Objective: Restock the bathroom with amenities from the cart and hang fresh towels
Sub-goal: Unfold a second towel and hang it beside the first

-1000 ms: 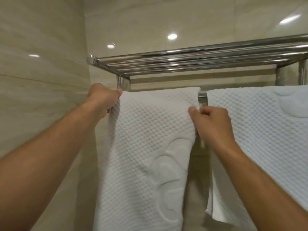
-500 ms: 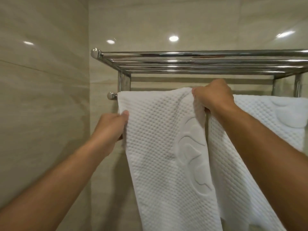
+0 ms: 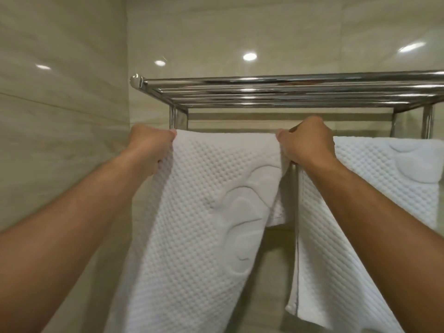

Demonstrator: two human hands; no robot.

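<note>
I have both hands up at the rail under the chrome towel rack (image 3: 276, 92), which runs across twelve o'clock of my view. My left hand (image 3: 150, 146) grips the left top corner of the white towel (image 3: 204, 200), fingers curled into the cloth at about ten o'clock; my right hand (image 3: 306, 143) grips its right top corner at about one o'clock. The towel is draped over the rail between my fists and hangs down toward six o'clock. Just beside it to the right hangs a second towel (image 3: 384, 179), already on the rail. To finish this well, I judge I should pull both corners level so the top fold lies straight, keep the cloth taut sideways to smooth creases, and leave a narrow gap to the neighbour so their edges don't overlap.
</note>
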